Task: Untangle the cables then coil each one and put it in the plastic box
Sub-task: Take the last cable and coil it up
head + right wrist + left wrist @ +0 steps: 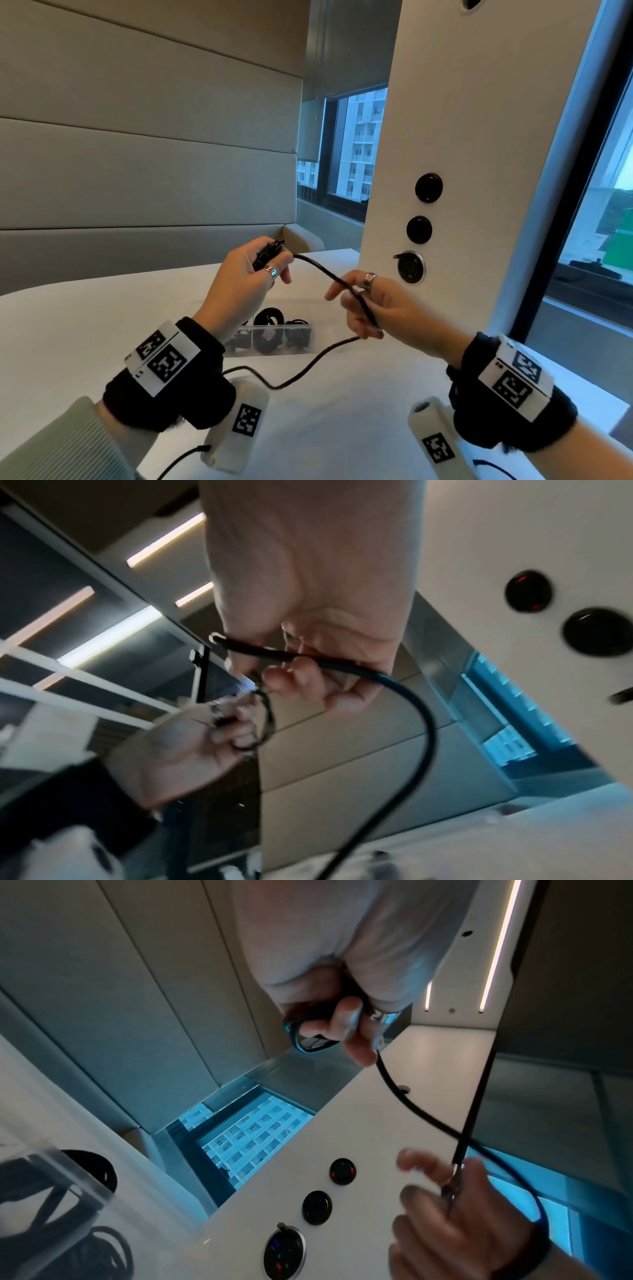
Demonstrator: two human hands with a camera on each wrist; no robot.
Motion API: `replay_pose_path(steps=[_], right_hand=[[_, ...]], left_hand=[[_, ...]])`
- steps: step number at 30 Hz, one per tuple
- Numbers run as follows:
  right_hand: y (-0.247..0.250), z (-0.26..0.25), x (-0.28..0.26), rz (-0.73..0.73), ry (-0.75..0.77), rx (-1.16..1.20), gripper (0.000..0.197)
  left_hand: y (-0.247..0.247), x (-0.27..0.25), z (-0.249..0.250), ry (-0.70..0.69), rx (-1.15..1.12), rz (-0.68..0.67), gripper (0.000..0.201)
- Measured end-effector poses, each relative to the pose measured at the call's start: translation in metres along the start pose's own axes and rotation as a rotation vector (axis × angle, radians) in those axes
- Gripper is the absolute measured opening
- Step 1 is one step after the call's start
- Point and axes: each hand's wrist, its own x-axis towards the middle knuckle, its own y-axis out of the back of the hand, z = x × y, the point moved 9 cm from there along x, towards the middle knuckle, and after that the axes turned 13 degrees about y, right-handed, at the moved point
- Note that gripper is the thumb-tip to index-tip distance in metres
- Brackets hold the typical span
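Above the white counter (85, 329), your left hand (239, 274) is raised with its fingers (281, 265) curled tight round a small bundle of coiled black cable (325, 272), the loops poking out past the knuckles; the left wrist view shows the fingers (346, 1020) wrapped over the coil with a ring on one of them. From that fist the cable runs in a slack arc to your right hand (380, 308), which sits just beside and slightly lower. There the thumb and curled fingers (356, 323) pinch the cable, while the forefinger points out loosely toward the left hand. Below the right hand the cable drops to the counter and trails back toward your left wrist. Behind and between your hands stands the clear plastic box (305, 342), on the counter, with several coiled black cables (269, 317) already lying in its compartments. To the right, a white panel (462, 137) carries round black sockets (428, 187).
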Motion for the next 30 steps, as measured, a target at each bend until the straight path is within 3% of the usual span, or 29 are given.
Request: replay_pose_path(steps=[3,6,8,11,15,19,21,24,27,30], right_hand=[[-0.01,-0.021,-0.001,-0.018,0.021,0.273,0.041],[-0.013,-0.024,-0.006,-0.012,-0.091,0.518,0.045],[-0.013,-0.021,-0.008,-0.037,-0.154,0.446,0.049],[0.004,-0.02,0.0,0.038,-0.049,0.066,0.041],[0.039,0.003,0.003,0.305,-0.038,-0.04,0.043],[0.049,0.019,0.009,0.415,-0.034,-0.281,0.032],[0.03,0.02,0.013,0.376,-0.003,-0.352,0.031],[-0.015,0.025,0.013,0.229,-0.023,-0.231,0.026],[-0.053,0.023,0.007,0.062,-0.076,-0.063,0.028],[-0.076,0.01,-0.001,-0.118,-0.056,-0.152,0.031]], left_hand=[[0.0,-0.001,0.002,-0.014,0.019,0.031,0.021],[0.005,-0.001,0.002,-0.028,0.079,0.072,0.025],[0.005,-0.003,0.002,-0.031,0.149,0.083,0.025],[0.002,-0.003,-0.006,0.042,0.12,0.041,0.025],[-0.016,-0.008,-0.013,0.253,-0.204,-0.205,0.042],[-0.048,-0.031,-0.002,0.333,-0.46,-0.544,0.022],[-0.053,-0.034,0.01,0.326,-0.679,-0.605,0.024],[-0.049,-0.027,0.016,0.296,-0.84,-0.49,0.03],[-0.043,-0.019,0.009,0.242,-0.673,-0.352,0.027],[-0.033,-0.014,0.012,0.101,-0.345,-0.249,0.025]])
